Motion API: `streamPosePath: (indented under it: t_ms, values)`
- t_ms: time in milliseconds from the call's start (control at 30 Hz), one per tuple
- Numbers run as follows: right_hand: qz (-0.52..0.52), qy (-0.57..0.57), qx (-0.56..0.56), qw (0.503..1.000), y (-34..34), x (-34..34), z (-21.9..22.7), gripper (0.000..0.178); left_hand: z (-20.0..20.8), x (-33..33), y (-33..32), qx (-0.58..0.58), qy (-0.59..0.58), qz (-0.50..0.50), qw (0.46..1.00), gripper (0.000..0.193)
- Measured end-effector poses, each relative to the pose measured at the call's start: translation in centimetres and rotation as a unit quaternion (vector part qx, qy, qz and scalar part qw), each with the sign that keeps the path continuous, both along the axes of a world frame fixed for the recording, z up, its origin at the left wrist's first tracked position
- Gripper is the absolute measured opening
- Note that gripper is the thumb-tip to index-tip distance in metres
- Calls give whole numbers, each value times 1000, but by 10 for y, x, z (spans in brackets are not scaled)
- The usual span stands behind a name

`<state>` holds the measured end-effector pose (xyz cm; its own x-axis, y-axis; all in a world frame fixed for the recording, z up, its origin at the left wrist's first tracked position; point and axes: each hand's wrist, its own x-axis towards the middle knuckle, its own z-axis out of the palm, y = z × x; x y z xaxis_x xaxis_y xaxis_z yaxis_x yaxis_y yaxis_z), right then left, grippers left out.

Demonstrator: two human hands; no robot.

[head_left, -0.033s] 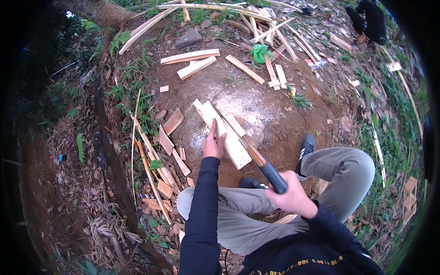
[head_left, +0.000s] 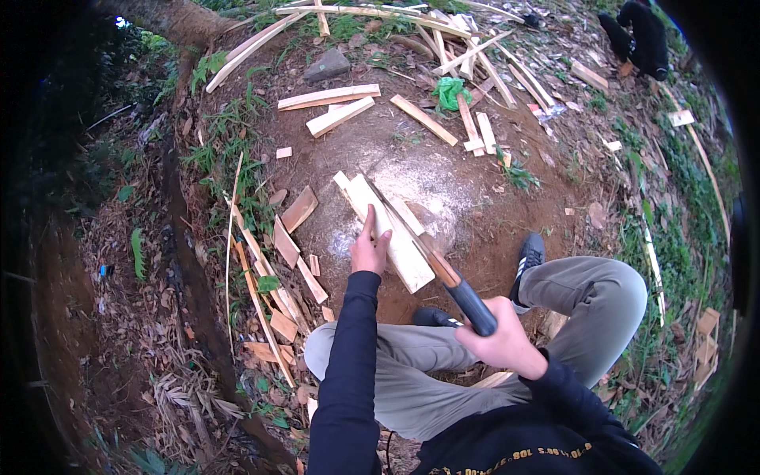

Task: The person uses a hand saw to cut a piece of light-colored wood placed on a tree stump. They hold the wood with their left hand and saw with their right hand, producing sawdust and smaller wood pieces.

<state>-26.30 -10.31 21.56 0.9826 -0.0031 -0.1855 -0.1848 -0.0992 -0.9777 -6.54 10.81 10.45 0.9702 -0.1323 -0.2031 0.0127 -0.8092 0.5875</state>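
Note:
A pale wooden board point(head_left: 401, 252) slants in front of me, its near end toward my legs. My left hand point(head_left: 369, 252) holds its left side, forefinger stretched along the wood and thumb over the face; the other fingers are mostly hidden. My right hand point(head_left: 503, 339) is wrapped round the black end of a long-bladed tool point(head_left: 467, 302) with a brown and black handle. Its narrow dark blade is seen nearly edge-on along the board's right side; the exact kind is unclear. A pale wood strip point(head_left: 406, 215) lies just right of the blade.
Sawdust point(head_left: 412, 176) covers the dirt beyond the board. Loose planks point(head_left: 340, 117), a grey stone point(head_left: 326, 66) and a green plastic bag point(head_left: 449, 93) lie farther off. Wood offcuts point(head_left: 299, 209) are at left. My bent knee point(head_left: 613, 289) and shoe point(head_left: 530, 255) are at right.

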Motion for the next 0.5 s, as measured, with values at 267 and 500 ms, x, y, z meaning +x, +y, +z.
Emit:
streamPosePath:
  t_ms: [267,500]
  values:
    - [-24,-5,-23,999,27,53,-22,25,-24,4,3,-53,-2,-18,998,74]
    - [-21,-2,-36,999,34,43,-20,24,-23,2,11,-34,-17,-22,999,76]
